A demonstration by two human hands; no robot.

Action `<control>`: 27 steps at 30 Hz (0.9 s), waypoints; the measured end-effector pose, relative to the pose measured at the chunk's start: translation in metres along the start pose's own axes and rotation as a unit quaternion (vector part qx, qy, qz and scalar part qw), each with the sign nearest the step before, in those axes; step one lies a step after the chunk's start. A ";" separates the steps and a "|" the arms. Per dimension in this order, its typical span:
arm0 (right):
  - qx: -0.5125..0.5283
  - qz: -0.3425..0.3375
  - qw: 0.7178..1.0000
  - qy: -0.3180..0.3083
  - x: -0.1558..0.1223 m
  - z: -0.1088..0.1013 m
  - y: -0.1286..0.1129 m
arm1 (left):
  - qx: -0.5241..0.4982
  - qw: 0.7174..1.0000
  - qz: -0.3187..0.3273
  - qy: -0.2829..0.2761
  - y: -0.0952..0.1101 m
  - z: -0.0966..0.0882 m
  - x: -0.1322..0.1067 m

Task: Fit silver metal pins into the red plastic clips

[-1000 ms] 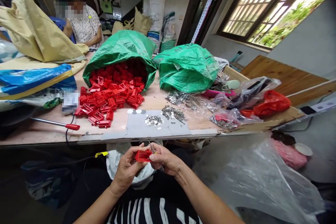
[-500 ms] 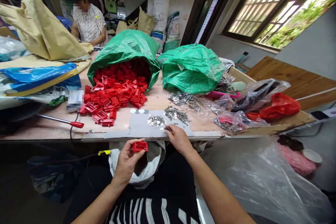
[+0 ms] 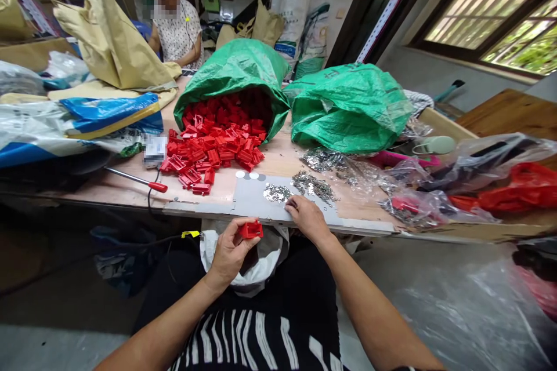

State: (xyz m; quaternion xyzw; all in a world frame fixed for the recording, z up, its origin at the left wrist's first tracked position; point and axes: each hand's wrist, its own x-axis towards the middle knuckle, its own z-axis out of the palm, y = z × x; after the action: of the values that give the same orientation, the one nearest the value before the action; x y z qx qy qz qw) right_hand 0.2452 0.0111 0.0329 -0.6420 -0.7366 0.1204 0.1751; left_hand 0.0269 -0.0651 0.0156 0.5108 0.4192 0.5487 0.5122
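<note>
The left hand (image 3: pixel 229 252) is curled narrow, and its thumb and fingers pinch one small red plastic piece (image 3: pixel 251 229). The piece is held in the air just below the near edge of the table (image 3: pixel 130 192). The right hand (image 3: pixel 307 217) rests on the near edge of the table. Its fingers are bent close together and the tips touch a little heap of shiny metal bits (image 3: pixel 277 193) on the grey sheet (image 3: pixel 252 206). Whether a bit is already pinched cannot be told.

Half a second ago the right hand was at nearly the same spot by the metal bits. A full second ago both hands were together on the red piece, below the table.

From left to right on the table: one screwdriver with a red handle (image 3: pixel 138 179) near the front edge, one big pile of red pieces (image 3: pixel 213 148), too many to count, spilling out of one green bag (image 3: pixel 235 72), and then a second green bag (image 3: pixel 350 107), closed. Three small white round dots (image 3: pixel 249 175) lie at the far edge of the grey sheet. At the far left corner one other person (image 3: pixel 176 26) sits.
</note>
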 end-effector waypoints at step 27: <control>0.386 0.064 0.919 -0.042 -0.007 -0.005 -0.020 | 0.010 0.999 -0.023 0.027 -0.002 0.008 0.007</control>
State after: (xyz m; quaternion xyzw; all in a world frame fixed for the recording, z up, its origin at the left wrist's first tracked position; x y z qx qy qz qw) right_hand 0.2302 0.0015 0.0442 -0.5649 -0.5969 0.4335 0.3698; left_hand 0.0358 -0.0579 0.0157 0.4909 0.4498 0.5466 0.5078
